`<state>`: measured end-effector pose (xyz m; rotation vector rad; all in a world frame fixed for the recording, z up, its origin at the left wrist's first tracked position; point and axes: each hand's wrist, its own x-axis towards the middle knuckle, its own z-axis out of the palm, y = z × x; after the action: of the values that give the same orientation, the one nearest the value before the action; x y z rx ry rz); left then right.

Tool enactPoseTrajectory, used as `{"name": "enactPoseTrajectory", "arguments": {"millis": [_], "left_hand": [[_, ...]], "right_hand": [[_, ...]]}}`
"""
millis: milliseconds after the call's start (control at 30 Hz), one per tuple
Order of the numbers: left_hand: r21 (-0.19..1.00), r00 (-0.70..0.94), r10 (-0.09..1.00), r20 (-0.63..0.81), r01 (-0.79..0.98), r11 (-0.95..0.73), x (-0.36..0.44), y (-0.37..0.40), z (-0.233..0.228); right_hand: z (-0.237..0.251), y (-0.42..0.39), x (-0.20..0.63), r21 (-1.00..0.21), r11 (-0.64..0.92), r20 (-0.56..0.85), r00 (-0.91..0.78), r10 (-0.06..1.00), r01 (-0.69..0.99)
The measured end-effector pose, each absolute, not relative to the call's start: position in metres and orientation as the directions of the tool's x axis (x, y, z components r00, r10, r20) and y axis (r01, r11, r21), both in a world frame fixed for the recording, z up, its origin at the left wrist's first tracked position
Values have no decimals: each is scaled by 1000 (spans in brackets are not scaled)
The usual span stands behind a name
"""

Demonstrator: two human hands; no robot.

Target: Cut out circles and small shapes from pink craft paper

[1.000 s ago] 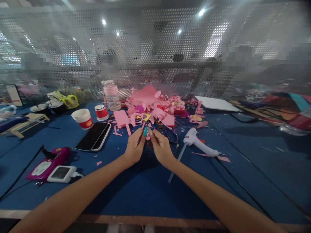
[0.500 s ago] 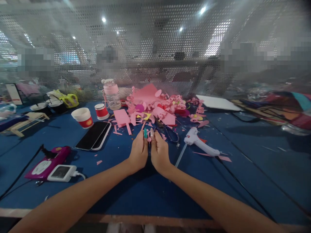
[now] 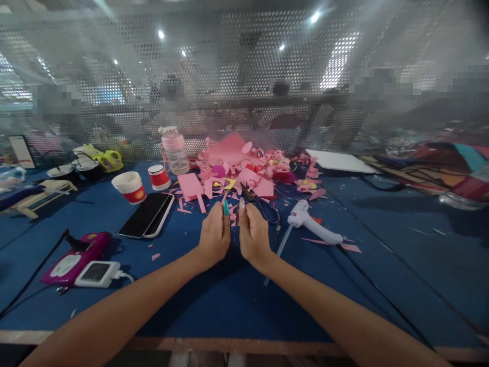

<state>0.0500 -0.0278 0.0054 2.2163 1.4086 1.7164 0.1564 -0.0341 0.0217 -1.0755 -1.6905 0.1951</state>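
In the head view, the left hand (image 3: 216, 232) and right hand (image 3: 254, 234) stand side by side, thumbs up and fingers curled, with a slightly wider gap between them than 0.5 s ago; 1.0 s ago the fingertips are close around something pink. A small pink piece (image 3: 233, 217) shows in the gap at the thumbs; whether either hand grips it, I cannot tell.

The blue tabletop (image 3: 229, 311) carries a heap of pink scraps (image 3: 229, 150) on the far side, 1 glue gun (image 3: 315, 227) to the right, and 2 overlapping phones (image 3: 147, 215) and 2 red-and-white cup shapes (image 3: 130, 187) to the left. Beyond rises a perforated metal screen (image 3: 229, 76), with bright lights visible through it.

The curled fingers are mostly hidden behind the hands, the scissors (image 3: 249, 192) are partly lost among the scraps, the forearms run off the near edge, and the far right is blurred.
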Motion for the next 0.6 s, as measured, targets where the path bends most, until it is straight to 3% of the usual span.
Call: {"name": "enactPoseTrajectory", "arguments": {"millis": [100,200,400,600], "left_hand": [[434,24,608,794,678,-594,49,-30,12],[455,64,641,765,652,-607,48,-32,17],[669,-30,772,635,520,-531,47,-31,19],[705,2,783,622,434,-561,52,-32,17]], "right_hand": [[25,-33,161,-528,622,708,-103,698,579],[25,-32,160,-524,628,696,-136,705,576],[26,-33,156,-643,594,631,-105,768,483],[26,-34,151,-739,542,577,-40,816,400]]}}
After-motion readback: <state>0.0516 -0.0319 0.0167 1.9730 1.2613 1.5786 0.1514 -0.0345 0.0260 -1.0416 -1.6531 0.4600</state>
